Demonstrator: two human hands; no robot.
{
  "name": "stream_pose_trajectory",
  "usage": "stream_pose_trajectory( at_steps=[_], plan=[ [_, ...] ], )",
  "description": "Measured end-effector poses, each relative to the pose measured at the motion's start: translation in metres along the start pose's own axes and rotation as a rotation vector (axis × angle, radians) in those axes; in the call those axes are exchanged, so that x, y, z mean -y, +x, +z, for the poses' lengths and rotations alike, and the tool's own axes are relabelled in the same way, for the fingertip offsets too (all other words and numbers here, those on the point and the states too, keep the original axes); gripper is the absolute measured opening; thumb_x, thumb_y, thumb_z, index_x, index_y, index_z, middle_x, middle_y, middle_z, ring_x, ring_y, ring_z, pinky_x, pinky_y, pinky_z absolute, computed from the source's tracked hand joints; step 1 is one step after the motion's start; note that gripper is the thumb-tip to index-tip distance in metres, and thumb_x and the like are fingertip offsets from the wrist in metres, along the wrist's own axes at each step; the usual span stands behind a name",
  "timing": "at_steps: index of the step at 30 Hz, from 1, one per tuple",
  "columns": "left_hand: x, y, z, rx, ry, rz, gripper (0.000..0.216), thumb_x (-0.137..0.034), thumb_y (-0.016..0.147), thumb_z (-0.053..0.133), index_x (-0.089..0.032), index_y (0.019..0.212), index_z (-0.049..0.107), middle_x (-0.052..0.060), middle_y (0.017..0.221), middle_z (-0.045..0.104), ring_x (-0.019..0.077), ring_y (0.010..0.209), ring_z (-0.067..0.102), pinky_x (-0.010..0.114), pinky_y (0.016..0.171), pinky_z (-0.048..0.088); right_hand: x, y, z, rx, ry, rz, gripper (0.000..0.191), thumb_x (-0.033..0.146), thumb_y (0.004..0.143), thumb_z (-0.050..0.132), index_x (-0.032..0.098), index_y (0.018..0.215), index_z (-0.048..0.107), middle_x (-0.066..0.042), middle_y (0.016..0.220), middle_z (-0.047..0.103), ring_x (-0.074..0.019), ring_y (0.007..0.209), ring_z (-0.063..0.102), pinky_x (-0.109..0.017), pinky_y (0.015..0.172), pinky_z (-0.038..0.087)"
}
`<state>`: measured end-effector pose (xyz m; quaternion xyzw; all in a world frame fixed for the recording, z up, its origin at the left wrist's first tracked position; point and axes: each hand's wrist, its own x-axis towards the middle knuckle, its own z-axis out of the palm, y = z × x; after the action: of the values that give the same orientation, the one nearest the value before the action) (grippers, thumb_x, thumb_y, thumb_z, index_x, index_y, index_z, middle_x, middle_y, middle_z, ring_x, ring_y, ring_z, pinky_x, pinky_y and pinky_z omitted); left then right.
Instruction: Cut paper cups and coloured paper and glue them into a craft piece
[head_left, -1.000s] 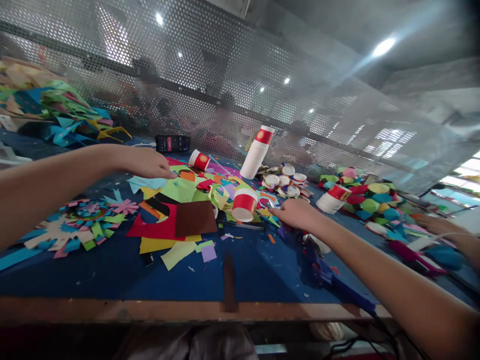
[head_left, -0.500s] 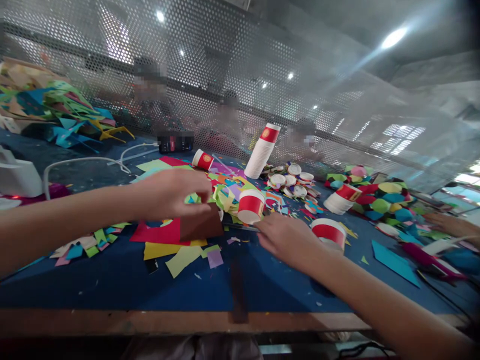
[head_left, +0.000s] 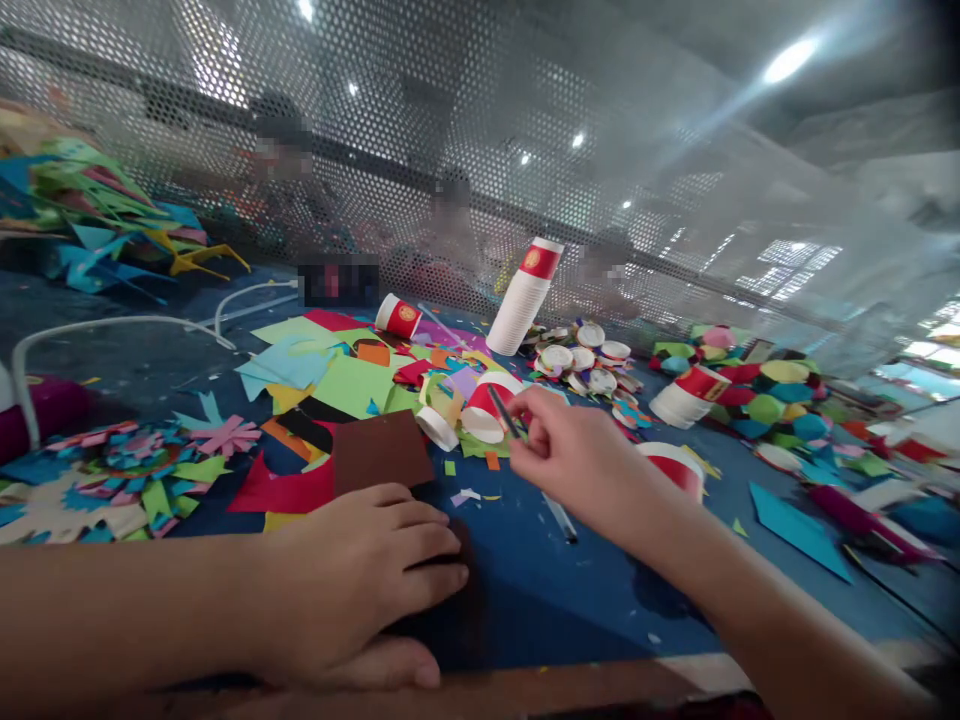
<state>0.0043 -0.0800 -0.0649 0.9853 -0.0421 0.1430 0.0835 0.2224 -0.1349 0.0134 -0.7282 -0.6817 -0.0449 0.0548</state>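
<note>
My right hand (head_left: 574, 455) pinches a slim pen (head_left: 504, 408) between thumb and fingertips. The pen's dark end points up and away, and a clear barrel with a black tip shows below the hand. My left hand (head_left: 367, 580) lies palm down near the front edge, fingers apart, holding nothing. Just beyond its fingers is a brown paper sheet (head_left: 382, 450), beside a red paper piece (head_left: 289, 487) with a curved cut-out. Behind my right fingertips a red and white paper cup (head_left: 484, 420) lies tipped, with a small white round piece (head_left: 437, 428) at its left.
A leaning stack of cups (head_left: 517, 310) stands at the back, near a pile of round white-topped pieces (head_left: 577, 357). More cups (head_left: 686, 397) lie to the right. Coloured paper flowers (head_left: 142, 455) and a white cable (head_left: 112, 322) are on the left. Perforated metal panels rise behind the table.
My left hand has come down and toward me, from above the papers to the table near its front edge. My right hand has picked up the pen. The view has shifted slightly.
</note>
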Motion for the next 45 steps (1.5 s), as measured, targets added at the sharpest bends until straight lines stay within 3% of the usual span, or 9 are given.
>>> stream_pose_trajectory(
  at_steps=[3,5,10,13,16,20,27,34,45],
  plan=[
    [-0.004,-0.001,0.006,-0.004,0.084,-0.108,0.06,-0.06,0.097,0.038,-0.017,0.134,0.059,0.012,0.132,0.066,0.0325,0.117,0.062,0.048,0.098,0.046,-0.01,-0.008,-0.016,-0.126,0.327,-0.036,0.054,0.017,0.08,0.059,0.025,0.133,0.056,0.009,0.054,0.047,-0.0104,0.046,0.046,-0.022,0.047,0.035],
    [-0.007,-0.002,0.01,-0.046,0.114,-0.162,0.063,-0.063,0.097,0.033,-0.018,0.133,0.06,0.011,0.134,0.064,0.0314,0.123,0.059,0.047,0.102,0.044,-0.016,-0.013,-0.022,-0.199,0.532,-0.02,0.045,0.023,0.085,0.058,0.028,0.13,0.06,0.008,0.056,0.054,-0.0103,0.045,0.049,-0.022,0.045,0.038],
    [-0.008,0.002,0.011,-0.036,0.127,-0.219,0.065,-0.062,0.098,0.029,-0.017,0.136,0.058,0.01,0.142,0.058,0.0291,0.129,0.055,0.045,0.108,0.041,-0.016,-0.016,-0.017,-0.311,1.258,0.062,0.026,0.041,0.079,0.076,0.029,0.101,0.068,-0.002,0.109,0.076,-0.0188,0.092,0.072,-0.026,0.07,0.057],
    [-0.005,0.011,0.008,0.001,0.1,-0.212,0.067,-0.063,0.099,0.028,-0.016,0.138,0.055,0.012,0.143,0.056,0.0307,0.13,0.054,0.047,0.109,0.041,-0.004,-0.014,0.0,-0.402,1.546,0.197,0.024,0.038,0.077,0.078,0.024,0.069,0.059,0.002,0.063,0.073,-0.0105,0.05,0.062,-0.019,0.048,0.047],
    [-0.003,0.021,0.006,-0.035,0.109,-0.234,0.066,-0.065,0.097,0.033,-0.016,0.134,0.059,0.011,0.139,0.06,0.0286,0.127,0.057,0.044,0.107,0.044,0.006,-0.01,0.024,-0.33,1.704,0.335,0.036,0.059,0.082,0.063,0.024,0.073,0.06,0.005,0.04,0.054,-0.0097,0.035,0.043,-0.02,0.039,0.036],
    [-0.002,0.027,0.011,-0.153,0.181,-0.225,0.061,-0.064,0.096,0.04,-0.018,0.127,0.064,0.007,0.134,0.065,0.0234,0.12,0.062,0.035,0.101,0.046,0.005,-0.007,0.054,-0.31,1.629,0.433,0.049,0.063,0.073,0.069,0.018,0.092,0.068,-0.006,0.073,0.072,-0.0125,0.055,0.058,-0.022,0.047,0.044],
    [0.005,0.032,0.036,-0.312,0.337,-0.181,0.029,-0.023,0.1,0.044,-0.025,0.116,0.068,-0.002,0.121,0.072,0.0176,0.106,0.066,0.033,0.093,0.043,-0.006,-0.007,0.074,-0.13,1.346,0.48,0.018,0.029,0.066,0.067,0.021,0.07,0.051,0.005,0.053,0.055,-0.0069,0.044,0.042,-0.018,0.042,0.03],
    [0.01,0.032,0.047,-0.34,0.368,-0.156,0.031,-0.019,0.101,0.039,-0.027,0.109,0.068,-0.008,0.116,0.073,0.0164,0.105,0.063,0.034,0.096,0.035,-0.006,0.0,0.075,-0.164,0.941,0.276,0.023,0.028,0.068,0.053,0.024,0.054,0.036,0.007,0.048,0.035,-0.0083,0.047,0.03,-0.023,0.043,0.027],
    [0.011,0.032,0.045,-0.35,0.318,-0.152,0.035,-0.015,0.101,0.037,-0.027,0.103,0.069,-0.01,0.11,0.074,0.0169,0.1,0.06,0.035,0.09,0.035,-0.003,0.005,0.08,-0.191,0.84,0.237,0.024,0.024,0.068,0.051,0.024,0.053,0.032,0.008,0.048,0.029,-0.0077,0.047,0.027,-0.022,0.042,0.025]
  ],
)
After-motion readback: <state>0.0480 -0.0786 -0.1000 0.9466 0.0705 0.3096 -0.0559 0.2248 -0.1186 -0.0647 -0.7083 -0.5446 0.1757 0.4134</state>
